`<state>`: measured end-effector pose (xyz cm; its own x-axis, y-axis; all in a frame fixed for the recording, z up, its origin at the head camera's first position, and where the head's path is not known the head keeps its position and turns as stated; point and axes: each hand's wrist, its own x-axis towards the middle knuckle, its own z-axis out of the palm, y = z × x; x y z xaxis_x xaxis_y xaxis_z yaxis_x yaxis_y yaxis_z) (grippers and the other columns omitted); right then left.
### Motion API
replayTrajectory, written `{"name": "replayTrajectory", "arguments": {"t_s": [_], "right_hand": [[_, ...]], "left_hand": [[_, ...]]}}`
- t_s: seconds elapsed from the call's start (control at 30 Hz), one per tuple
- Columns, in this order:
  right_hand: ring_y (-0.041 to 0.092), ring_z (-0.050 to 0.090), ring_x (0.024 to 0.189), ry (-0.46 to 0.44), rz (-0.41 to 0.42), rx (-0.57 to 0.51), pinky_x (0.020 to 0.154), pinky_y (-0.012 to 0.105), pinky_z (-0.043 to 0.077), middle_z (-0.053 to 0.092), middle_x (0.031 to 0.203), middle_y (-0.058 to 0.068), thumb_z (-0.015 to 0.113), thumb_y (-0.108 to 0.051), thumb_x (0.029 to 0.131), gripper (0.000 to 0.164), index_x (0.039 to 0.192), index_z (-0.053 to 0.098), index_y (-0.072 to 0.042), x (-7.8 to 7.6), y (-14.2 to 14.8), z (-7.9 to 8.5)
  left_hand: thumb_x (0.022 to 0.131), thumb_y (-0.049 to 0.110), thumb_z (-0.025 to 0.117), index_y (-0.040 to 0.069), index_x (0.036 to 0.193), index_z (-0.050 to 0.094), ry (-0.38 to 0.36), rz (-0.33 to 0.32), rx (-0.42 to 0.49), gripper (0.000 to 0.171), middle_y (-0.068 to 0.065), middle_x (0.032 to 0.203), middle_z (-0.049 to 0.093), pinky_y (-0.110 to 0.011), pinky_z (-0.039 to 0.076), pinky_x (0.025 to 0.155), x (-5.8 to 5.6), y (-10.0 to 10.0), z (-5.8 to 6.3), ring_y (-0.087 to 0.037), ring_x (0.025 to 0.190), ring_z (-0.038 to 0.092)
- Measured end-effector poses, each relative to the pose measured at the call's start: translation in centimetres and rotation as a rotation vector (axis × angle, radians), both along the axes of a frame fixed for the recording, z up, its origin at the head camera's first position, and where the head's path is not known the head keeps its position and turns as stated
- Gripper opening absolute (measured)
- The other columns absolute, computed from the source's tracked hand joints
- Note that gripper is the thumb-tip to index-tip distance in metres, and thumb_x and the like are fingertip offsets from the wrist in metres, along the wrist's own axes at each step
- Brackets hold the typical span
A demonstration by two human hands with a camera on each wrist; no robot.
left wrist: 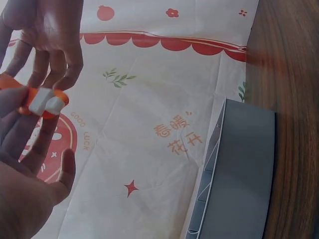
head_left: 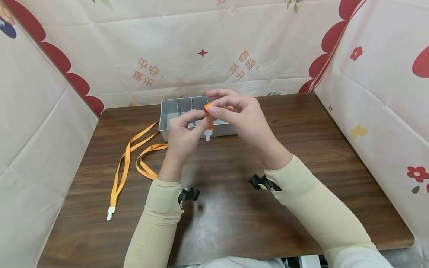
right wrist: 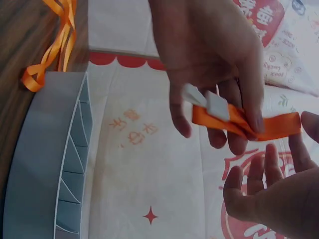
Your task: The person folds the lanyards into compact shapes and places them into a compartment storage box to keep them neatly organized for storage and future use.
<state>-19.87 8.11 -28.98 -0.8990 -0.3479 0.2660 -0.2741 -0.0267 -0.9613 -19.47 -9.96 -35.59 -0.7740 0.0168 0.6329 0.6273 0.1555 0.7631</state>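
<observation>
An orange lanyard [head_left: 209, 107] with a white plastic clip [head_left: 208, 134] is held up between both hands, in front of the grey box. My left hand [head_left: 183, 134] pinches the strap low, just above the clip, which hangs downward. With thumb and finger, my right hand [head_left: 246, 116] pinches the folded strap from the upper right. The right wrist view shows a flat stretch of the strap [right wrist: 279, 125] running between the two hands, beside the white clip [right wrist: 217, 107]. Fingers partly hide the band in every view.
A grey divided box [head_left: 169, 111] stands at the back of the wooden table [head_left: 301, 149]. Left of it lie an orange lanyard [head_left: 124, 167] with a white clip [head_left: 111, 213] and a looped orange strap [head_left: 142, 165]. Printed cloth walls [head_left: 181, 41] enclose the back and sides.
</observation>
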Motion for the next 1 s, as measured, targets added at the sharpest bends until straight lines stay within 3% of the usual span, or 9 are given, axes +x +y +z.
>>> {"name": "replayTrajectory", "arguments": {"t_s": [0.13, 0.23, 0.47, 0.63, 0.73, 0.87, 1.0], "right_hand": [[0.024, 0.070, 0.119, 0.058, -0.040, 0.010, 0.096, 0.034, 0.060, 0.068, 0.140, 0.004, 0.077, -0.010, 0.096, 0.014, 0.102, 0.080, 0.002, 1.0, -0.6, -1.0], [0.023, 0.069, 0.119, 0.046, -0.084, 0.021, 0.098, 0.034, 0.058, 0.067, 0.140, 0.002, 0.077, -0.010, 0.096, 0.014, 0.102, 0.077, 0.002, 1.8, -1.3, -1.9], [0.015, 0.060, 0.133, -0.049, -0.159, 0.003, 0.104, 0.033, 0.058, 0.065, 0.144, 0.000, 0.077, -0.017, 0.098, 0.019, 0.106, 0.077, 0.001, 2.8, -2.6, -3.8], [0.012, 0.063, 0.110, -0.120, -0.159, -0.021, 0.095, 0.028, 0.055, 0.075, 0.106, -0.003, 0.075, -0.019, 0.100, 0.020, 0.108, 0.078, -0.001, 2.6, -2.5, -4.4], [0.018, 0.062, 0.099, -0.159, -0.136, -0.052, 0.089, 0.030, 0.053, 0.072, 0.091, -0.006, 0.074, -0.017, 0.100, 0.018, 0.107, 0.078, -0.001, 2.4, -2.1, -4.5], [0.019, 0.062, 0.094, -0.194, -0.092, -0.122, 0.088, 0.030, 0.055, 0.071, 0.084, -0.005, 0.072, -0.011, 0.099, 0.010, 0.101, 0.079, -0.004, 2.3, -1.8, -4.6], [0.016, 0.061, 0.092, -0.222, -0.048, -0.188, 0.084, 0.027, 0.056, 0.071, 0.084, -0.003, 0.071, -0.008, 0.100, 0.013, 0.093, 0.080, -0.014, 2.3, -1.8, -4.6]], "left_hand": [[0.098, 0.004, 0.075, -0.006, 0.104, 0.080, -0.031, 0.112, 0.000, 0.013, -0.022, 0.101, 0.081, -0.025, 0.059, 0.096, 0.1, -0.1, 0.4, -0.029, 0.103, 0.077], [0.097, 0.001, 0.075, -0.008, 0.104, 0.080, -0.033, 0.147, 0.033, 0.013, -0.024, 0.101, 0.080, -0.025, 0.060, 0.095, 0.1, -0.2, 0.7, -0.025, 0.100, 0.077], [0.096, -0.001, 0.076, -0.010, 0.105, 0.079, -0.058, 0.092, 0.170, 0.013, -0.026, 0.106, 0.079, -0.030, 0.059, 0.101, 0.3, 0.0, 0.7, -0.008, 0.102, 0.075], [0.097, 0.003, 0.076, -0.006, 0.108, 0.080, -0.100, 0.040, 0.235, 0.015, -0.007, 0.101, 0.084, -0.028, 0.063, 0.091, 0.4, 0.3, 0.6, -0.013, 0.100, 0.078], [0.097, 0.003, 0.077, -0.005, 0.108, 0.080, -0.088, 0.032, 0.230, 0.015, 0.000, 0.100, 0.084, -0.031, 0.061, 0.095, 0.4, 0.5, 0.6, -0.015, 0.100, 0.077], [0.097, 0.002, 0.076, -0.004, 0.107, 0.081, -0.067, 0.050, 0.205, 0.014, -0.011, 0.102, 0.083, -0.035, 0.058, 0.104, 0.4, 0.6, 0.6, -0.015, 0.101, 0.075], [0.097, 0.002, 0.074, -0.004, 0.108, 0.081, -0.075, 0.079, 0.203, 0.014, -0.021, 0.103, 0.082, -0.034, 0.059, 0.102, 0.4, 0.7, 0.5, -0.015, 0.101, 0.074]]}}
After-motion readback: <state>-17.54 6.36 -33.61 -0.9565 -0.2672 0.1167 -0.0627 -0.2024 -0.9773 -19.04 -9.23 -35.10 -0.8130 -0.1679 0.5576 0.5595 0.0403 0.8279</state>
